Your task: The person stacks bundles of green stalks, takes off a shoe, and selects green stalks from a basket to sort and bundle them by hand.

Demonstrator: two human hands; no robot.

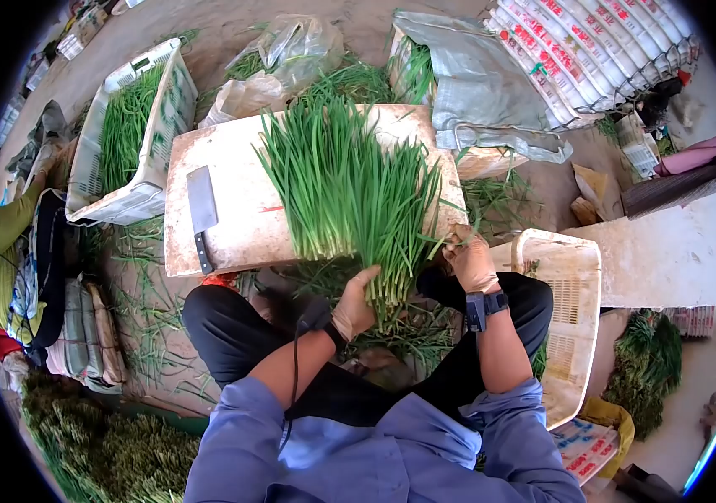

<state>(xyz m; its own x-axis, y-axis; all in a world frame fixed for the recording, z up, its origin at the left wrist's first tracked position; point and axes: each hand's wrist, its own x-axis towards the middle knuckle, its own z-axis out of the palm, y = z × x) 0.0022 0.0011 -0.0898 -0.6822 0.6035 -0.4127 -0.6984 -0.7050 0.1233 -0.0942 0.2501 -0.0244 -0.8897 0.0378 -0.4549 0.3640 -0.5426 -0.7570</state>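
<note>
A thick bunch of garlic chives, long green leaves with pale stem ends, leans over the near edge of a worn white board. Its stem ends hang toward my lap, and my left hand is closed around them from the left. Another pile of garlic chives lies on the board beside it, leaves pointing away from me. At the bunch's right edge my right hand has its fingers pinched together. Brownish bits show at those fingertips; what they are is unclear. A cleaver with a black handle rests on the board's left.
White crates stand to the left and right, the left one filled with chives. Behind the board are plastic bags and a tarp-covered box. Scattered leaves cover the floor. At far left sits another person.
</note>
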